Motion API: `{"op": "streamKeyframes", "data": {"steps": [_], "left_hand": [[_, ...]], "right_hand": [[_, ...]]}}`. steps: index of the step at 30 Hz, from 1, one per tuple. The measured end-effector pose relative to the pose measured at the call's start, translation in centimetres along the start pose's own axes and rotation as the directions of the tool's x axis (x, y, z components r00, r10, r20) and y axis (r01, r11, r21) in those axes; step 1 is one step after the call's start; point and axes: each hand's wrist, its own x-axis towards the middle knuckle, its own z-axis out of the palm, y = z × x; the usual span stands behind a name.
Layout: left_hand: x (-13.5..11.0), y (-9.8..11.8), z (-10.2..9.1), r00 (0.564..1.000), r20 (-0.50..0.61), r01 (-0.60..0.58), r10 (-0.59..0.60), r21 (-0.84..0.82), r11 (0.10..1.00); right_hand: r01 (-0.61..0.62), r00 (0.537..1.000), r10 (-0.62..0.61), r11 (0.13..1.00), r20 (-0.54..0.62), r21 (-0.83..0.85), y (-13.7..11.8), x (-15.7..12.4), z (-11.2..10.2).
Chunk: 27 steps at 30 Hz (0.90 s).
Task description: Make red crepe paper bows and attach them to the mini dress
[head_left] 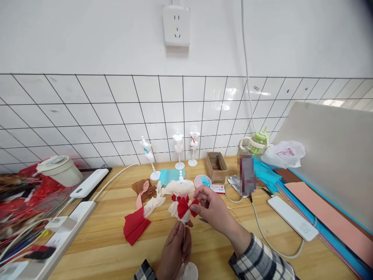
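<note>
My left hand (174, 251) is closed round the thin stem of a small white mannequin stand (189, 271), holding it upright above the wooden table (101, 241). The mannequin wears a cream crepe-paper dress (180, 190) with a red paper bow (184, 206). My right hand (212, 210) pinches the right end of that red bow with thumb and fingertips. A folded red paper piece (134, 228) lies just left of the hands, with brown and pink paper scraps (144, 189) behind it.
Three small mannequin stands (178, 149) line the tiled wall. Nearby are a cardboard box (216, 167), a pink tape roll (202, 181), a green cup (256, 143), a white power strip (293, 217), coloured paper sheets (326, 217) at the right, and a power strip (58, 237) at the left.
</note>
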Motion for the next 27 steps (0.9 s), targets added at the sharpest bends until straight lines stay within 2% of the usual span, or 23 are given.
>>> {"op": "streamKeyframes", "data": {"steps": [6,12,16,20,24,27], "left_hand": [[-0.1,0.0,-0.5,0.997,0.077,0.025,-0.020,-0.062,0.998],[-0.3,0.2,-0.2,0.995,0.079,0.062,-0.057,-0.068,0.996],[-0.6,0.0,0.3,0.987,0.133,0.091,-0.092,0.011,0.996],[-0.8,-0.2,0.5,0.984,0.156,0.089,-0.089,0.007,0.996],[-0.9,0.0,0.4,0.973,0.198,0.117,-0.117,0.013,0.993],[-1.0,0.2,0.3,0.972,0.186,0.140,-0.142,0.024,0.990]], "right_hand": [[-0.013,1.000,0.012,0.999,0.022,0.047,1.6,0.5,0.3],[0.000,0.999,-0.003,0.999,0.054,0.055,-0.4,-0.5,0.2],[0.102,0.988,-0.102,0.995,-0.120,-0.010,-1.5,-0.6,-0.2],[0.148,0.954,-0.159,0.987,-0.253,-0.060,-0.7,-0.2,-0.7],[0.136,0.967,-0.144,0.989,-0.211,-0.051,-0.1,-0.2,-1.4],[0.100,0.981,-0.117,0.988,-0.158,-0.115,-0.3,-0.2,-2.2]]}}
